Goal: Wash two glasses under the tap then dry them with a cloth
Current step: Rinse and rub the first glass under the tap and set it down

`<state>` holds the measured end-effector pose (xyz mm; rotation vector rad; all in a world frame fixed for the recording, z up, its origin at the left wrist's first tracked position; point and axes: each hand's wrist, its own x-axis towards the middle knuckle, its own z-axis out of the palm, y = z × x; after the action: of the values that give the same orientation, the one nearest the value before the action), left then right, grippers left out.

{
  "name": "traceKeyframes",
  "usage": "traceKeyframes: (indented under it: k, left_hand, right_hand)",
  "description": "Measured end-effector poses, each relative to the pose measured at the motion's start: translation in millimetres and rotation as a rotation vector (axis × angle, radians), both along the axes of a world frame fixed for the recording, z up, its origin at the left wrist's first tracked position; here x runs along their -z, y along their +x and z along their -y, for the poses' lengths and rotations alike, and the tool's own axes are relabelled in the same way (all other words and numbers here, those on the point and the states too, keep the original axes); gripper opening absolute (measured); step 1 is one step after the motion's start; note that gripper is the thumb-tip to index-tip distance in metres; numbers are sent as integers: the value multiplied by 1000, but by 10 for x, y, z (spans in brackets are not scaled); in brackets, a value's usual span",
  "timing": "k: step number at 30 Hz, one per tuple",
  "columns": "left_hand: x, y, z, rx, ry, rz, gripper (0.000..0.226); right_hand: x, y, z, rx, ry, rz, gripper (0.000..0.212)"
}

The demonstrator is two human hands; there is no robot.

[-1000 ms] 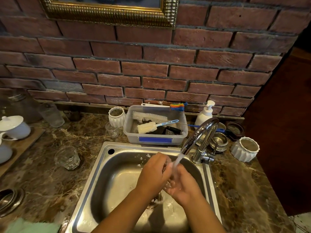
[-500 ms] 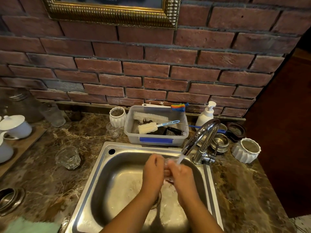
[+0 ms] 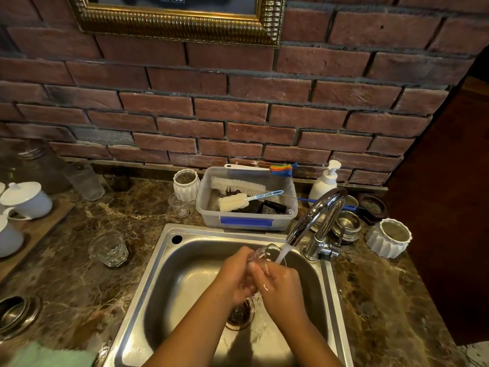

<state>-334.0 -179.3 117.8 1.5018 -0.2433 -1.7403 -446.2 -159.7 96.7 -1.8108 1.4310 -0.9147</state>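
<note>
1. Together, the left hand (image 3: 236,274) and right hand (image 3: 283,283) clasp a clear drinking glass (image 3: 260,256) between them, its rim tilted up and away from the fingers.
2. Just right of its rim, water runs from the curved chrome tap (image 3: 316,215).
3. Below the hands lies the steel sink (image 3: 182,284).
4. Well left of them, a second clear faceted glass (image 3: 108,249) stands on the brown marble counter (image 3: 71,276).
5. Near-left, a pale green cloth (image 3: 50,357) lies.

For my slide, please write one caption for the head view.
Both hands rinse a glass under the running tap over the sink; a second glass waits on the counter.
</note>
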Motion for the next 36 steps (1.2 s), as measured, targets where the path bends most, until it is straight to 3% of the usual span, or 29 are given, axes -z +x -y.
traceKeyframes:
  k: [2,5,6,8,11,15,16,18,20,22,24,26,27,29,32,34,36]
  left_hand:
    - [55,-64,33,21,-168,349,24]
    - [146,-72,-26,250,-658,948,15]
    - [186,-44,-39,350,-787,1073,13]
    - [233,-5,-64,386,-905,1108,14]
    - [153,-78,-44,188,-731,766,20]
    - [-34,-57,0,58,-47,89,17]
    - [-79,-8,-7,51,34,-43,18]
    - [-71,32,-10,41,55,-89,19]
    - [17,-24,5,7,-45,155,22]
    - [80,-86,9,42,-313,562,24]
    - [124,-84,-55,194,-631,938,20]
    - [174,-27,-76,318,-805,1123,15]
    - [196,-18,-69,313,-824,1104,15]
    - [158,-54,-19,221,-680,897,20]
    - [8,-63,48,96,-176,325,23]
    - [-67,8,19,71,17,28,22]
    - [-67,48,26,63,40,-23,22]
  right_hand:
    - [-114,67,-1,140,217,266,29]
    - [-146,56,57,367,812,955,29]
    - [-137,29,70,390,902,1091,33]
    - [-120,-1,93,371,888,1118,36]
    - [-126,33,131,329,559,708,36]
    - [-14,-40,111,4,0,-138,57]
    - [11,-50,95,-66,-54,-279,66]
    - [25,-54,72,-121,-66,-311,67]
    - [-25,-9,66,-54,49,-67,42]
    - [-85,49,100,126,383,345,29]
    - [-99,42,110,294,792,788,28]
    - [-67,-3,146,342,944,1035,34]
    - [-47,-12,160,313,927,1042,36]
    - [-33,11,161,275,775,842,37]
    - [-32,38,139,169,323,357,30]
    - [12,1,76,1,72,52,30]
    - [18,-18,71,-82,-16,-74,34]
